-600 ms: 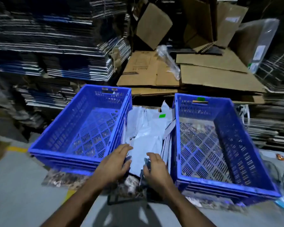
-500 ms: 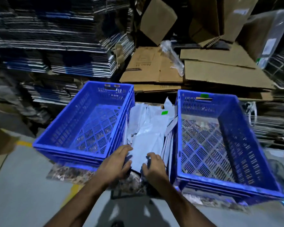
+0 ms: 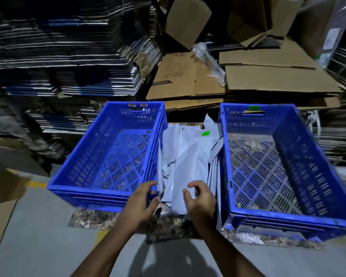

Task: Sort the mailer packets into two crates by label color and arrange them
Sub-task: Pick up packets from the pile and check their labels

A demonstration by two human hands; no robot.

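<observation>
Both forearms reach forward side by side, bare to the elbow. The left hand [image 3: 141,198] is palm-down, fingers loosely curled. The right hand [image 3: 200,198] is raised at the wrist, fingers bent, thumb spread apart.

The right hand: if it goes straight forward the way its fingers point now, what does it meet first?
Most likely the pile of grey mailer packets between the two crates: the right hand hovers at its near end with curled fingers, seemingly just touching the top packet, though depth is unclear.
</observation>
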